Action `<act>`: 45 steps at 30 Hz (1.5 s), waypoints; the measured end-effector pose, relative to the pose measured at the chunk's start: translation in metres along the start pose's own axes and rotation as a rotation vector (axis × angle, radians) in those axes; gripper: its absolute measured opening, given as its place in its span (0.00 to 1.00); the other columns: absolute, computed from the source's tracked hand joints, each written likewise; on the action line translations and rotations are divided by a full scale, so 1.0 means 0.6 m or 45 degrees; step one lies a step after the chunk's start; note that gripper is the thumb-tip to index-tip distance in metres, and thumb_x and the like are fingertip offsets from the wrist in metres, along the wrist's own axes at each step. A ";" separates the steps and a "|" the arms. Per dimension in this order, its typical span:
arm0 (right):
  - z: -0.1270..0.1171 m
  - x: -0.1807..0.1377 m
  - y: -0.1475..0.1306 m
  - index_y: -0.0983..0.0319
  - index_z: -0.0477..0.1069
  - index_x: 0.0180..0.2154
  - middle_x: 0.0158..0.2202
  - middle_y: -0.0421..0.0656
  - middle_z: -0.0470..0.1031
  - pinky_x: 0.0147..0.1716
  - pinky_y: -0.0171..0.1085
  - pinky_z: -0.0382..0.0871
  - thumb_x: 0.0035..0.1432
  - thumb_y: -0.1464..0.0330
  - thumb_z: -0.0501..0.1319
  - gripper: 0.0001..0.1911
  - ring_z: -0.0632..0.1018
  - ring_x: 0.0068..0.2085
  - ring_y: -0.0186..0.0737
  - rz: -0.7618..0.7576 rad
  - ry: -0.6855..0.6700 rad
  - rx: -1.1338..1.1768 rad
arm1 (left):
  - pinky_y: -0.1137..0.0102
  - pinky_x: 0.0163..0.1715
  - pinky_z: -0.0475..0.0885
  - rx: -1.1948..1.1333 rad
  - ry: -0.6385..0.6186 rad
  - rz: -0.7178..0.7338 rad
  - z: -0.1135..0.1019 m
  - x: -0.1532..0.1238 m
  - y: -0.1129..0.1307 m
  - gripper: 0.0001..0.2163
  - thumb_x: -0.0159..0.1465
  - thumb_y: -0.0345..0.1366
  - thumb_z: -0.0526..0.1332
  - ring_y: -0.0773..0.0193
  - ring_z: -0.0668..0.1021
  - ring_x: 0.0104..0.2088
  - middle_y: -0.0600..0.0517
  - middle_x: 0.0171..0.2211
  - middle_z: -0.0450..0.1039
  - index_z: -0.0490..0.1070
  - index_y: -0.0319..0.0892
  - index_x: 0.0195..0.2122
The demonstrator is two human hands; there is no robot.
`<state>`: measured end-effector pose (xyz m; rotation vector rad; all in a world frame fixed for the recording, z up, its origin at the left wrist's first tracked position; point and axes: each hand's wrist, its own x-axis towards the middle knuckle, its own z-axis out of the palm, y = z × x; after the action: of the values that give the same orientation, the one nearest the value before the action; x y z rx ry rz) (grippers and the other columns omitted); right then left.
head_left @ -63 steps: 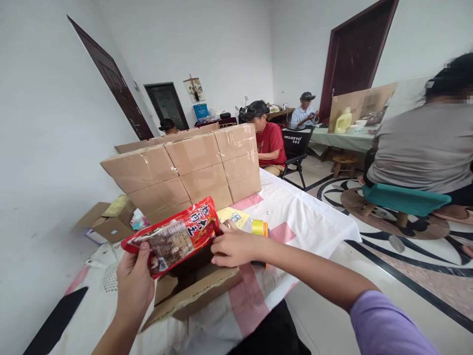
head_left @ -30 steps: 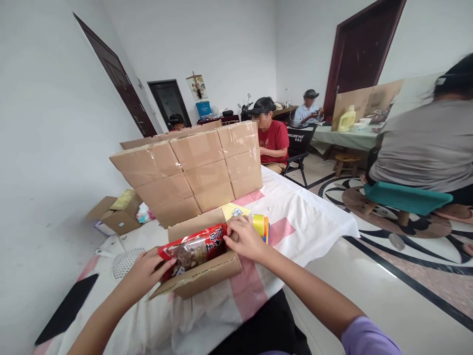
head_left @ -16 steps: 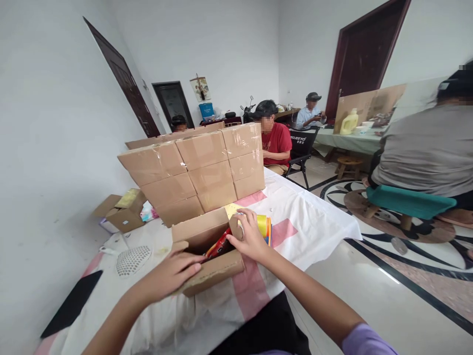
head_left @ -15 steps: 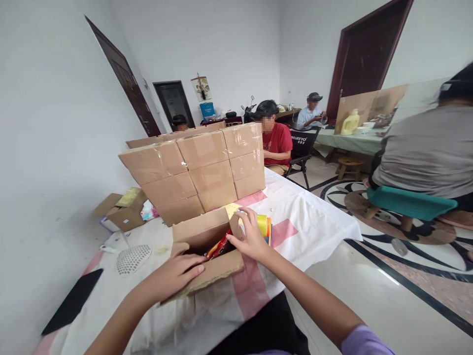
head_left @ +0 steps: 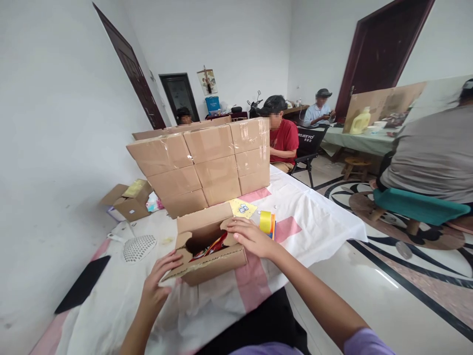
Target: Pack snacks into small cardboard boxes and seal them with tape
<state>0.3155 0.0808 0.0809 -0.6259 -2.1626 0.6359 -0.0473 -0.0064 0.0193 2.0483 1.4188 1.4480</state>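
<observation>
In front of me on the table stands an open cardboard box (head_left: 218, 266), its flaps partly folded. Inside lies a shiny red packet (head_left: 215, 245), partly hidden by the flaps. My left hand (head_left: 159, 277) is at the box's left front corner, fingers over the left flap and thumb lower down at the front flap, gripping the edge. My right hand (head_left: 253, 237) rests on the right flap with its fingers stretched out, pressing it inward. Just right of that hand stands a yellow tape roll (head_left: 265, 222) beside orange and blue rolls.
A wall of taped cardboard boxes (head_left: 212, 165) stands behind the open box. To the left are a white perforated scoop (head_left: 139, 248), a black flat pad (head_left: 83, 284) and another open carton (head_left: 133, 202). A person in a red shirt (head_left: 286, 140) sits beyond; others sit farther off.
My left hand has moved left, from over the box's front opening to its left corner. My right hand has lowered, and the right flap is folded further in. The view has shifted slightly.
</observation>
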 end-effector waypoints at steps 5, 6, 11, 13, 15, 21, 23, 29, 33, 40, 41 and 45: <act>0.021 0.031 0.044 0.58 0.77 0.45 0.50 0.46 0.76 0.59 0.51 0.66 0.56 0.70 0.64 0.14 0.75 0.54 0.46 0.432 0.392 0.273 | 0.52 0.64 0.64 -0.050 0.316 -0.466 0.048 0.033 0.043 0.28 0.64 0.55 0.62 0.48 0.71 0.63 0.40 0.60 0.69 0.66 0.44 0.59; 0.023 0.039 0.054 0.58 0.75 0.48 0.50 0.47 0.75 0.56 0.50 0.69 0.53 0.70 0.64 0.18 0.75 0.52 0.46 0.528 0.449 0.326 | 0.53 0.64 0.64 -0.129 0.328 -0.528 0.057 0.038 0.050 0.32 0.64 0.53 0.62 0.49 0.68 0.65 0.39 0.64 0.64 0.59 0.45 0.65; 0.029 0.079 0.068 0.55 0.66 0.59 0.55 0.48 0.75 0.51 0.45 0.73 0.63 0.64 0.56 0.23 0.77 0.54 0.45 0.582 0.412 0.580 | 0.58 0.66 0.62 -0.396 0.161 -0.631 0.074 0.059 0.068 0.38 0.67 0.42 0.57 0.55 0.58 0.72 0.40 0.74 0.48 0.36 0.50 0.73; 0.033 0.082 0.058 0.55 0.66 0.59 0.55 0.47 0.75 0.53 0.45 0.71 0.65 0.61 0.55 0.22 0.76 0.55 0.45 0.491 0.464 0.632 | 0.56 0.66 0.62 -0.337 0.160 -0.563 0.067 0.064 0.071 0.40 0.66 0.40 0.57 0.54 0.57 0.73 0.41 0.74 0.47 0.34 0.52 0.74; 0.034 0.077 0.049 0.56 0.69 0.55 0.50 0.46 0.77 0.55 0.46 0.69 0.66 0.59 0.55 0.18 0.76 0.53 0.46 0.331 0.467 0.513 | 0.53 0.66 0.62 -0.142 0.182 -0.408 0.058 0.067 0.077 0.39 0.66 0.39 0.58 0.52 0.57 0.73 0.41 0.74 0.49 0.39 0.51 0.74; 0.019 0.049 0.032 0.57 0.75 0.40 0.41 0.46 0.80 0.59 0.52 0.60 0.72 0.57 0.49 0.19 0.77 0.49 0.49 -0.014 0.185 -0.004 | 0.49 0.70 0.48 0.672 -0.238 0.155 0.058 0.074 0.124 0.22 0.71 0.43 0.55 0.49 0.67 0.67 0.45 0.66 0.68 0.66 0.48 0.66; 0.010 0.041 0.023 0.56 0.76 0.43 0.42 0.45 0.80 0.60 0.52 0.57 0.73 0.59 0.47 0.20 0.77 0.51 0.48 -0.012 0.150 -0.092 | 0.51 0.68 0.54 0.769 -0.378 0.170 0.070 0.076 0.141 0.27 0.70 0.47 0.58 0.47 0.67 0.67 0.45 0.68 0.66 0.63 0.48 0.69; -0.035 -0.025 0.037 0.57 0.72 0.49 0.51 0.49 0.76 0.65 0.59 0.49 0.63 0.60 0.60 0.15 0.71 0.58 0.53 0.321 0.825 -0.443 | 0.47 0.59 0.66 0.946 -0.452 0.000 0.110 0.089 0.167 0.34 0.64 0.49 0.65 0.37 0.69 0.65 0.43 0.66 0.67 0.62 0.47 0.70; -0.043 -0.083 0.096 0.59 0.65 0.48 0.49 0.50 0.73 0.55 0.52 0.68 0.53 0.53 0.66 0.26 0.75 0.51 0.51 0.713 1.220 0.087 | 0.47 0.54 0.70 0.985 -0.473 -0.033 0.122 0.106 0.172 0.32 0.62 0.49 0.66 0.35 0.71 0.63 0.40 0.64 0.69 0.67 0.45 0.66; 0.005 -0.110 0.129 0.63 0.74 0.41 0.40 0.49 0.82 0.38 0.44 0.76 0.51 0.52 0.69 0.24 0.82 0.39 0.48 0.753 0.788 0.504 | 0.45 0.62 0.63 0.946 -0.369 -0.023 0.116 0.103 0.187 0.31 0.64 0.51 0.65 0.38 0.71 0.63 0.39 0.63 0.71 0.68 0.44 0.66; 0.006 -0.109 0.126 0.64 0.76 0.40 0.39 0.50 0.82 0.37 0.43 0.76 0.50 0.53 0.70 0.23 0.82 0.38 0.48 0.751 0.756 0.516 | 0.45 0.63 0.61 0.939 -0.342 -0.007 0.114 0.100 0.189 0.29 0.66 0.51 0.63 0.39 0.72 0.63 0.39 0.62 0.72 0.68 0.43 0.65; 0.002 -0.108 0.103 0.65 0.78 0.37 0.36 0.50 0.83 0.36 0.42 0.76 0.51 0.53 0.70 0.22 0.82 0.36 0.49 0.719 0.677 0.549 | 0.47 0.64 0.59 0.908 -0.221 0.071 0.106 0.093 0.192 0.19 0.72 0.46 0.55 0.45 0.71 0.63 0.44 0.62 0.72 0.73 0.45 0.59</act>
<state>0.3657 0.0870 0.0072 -1.0346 -1.2965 1.0556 0.0713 0.0017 0.0986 2.5414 2.0078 0.7995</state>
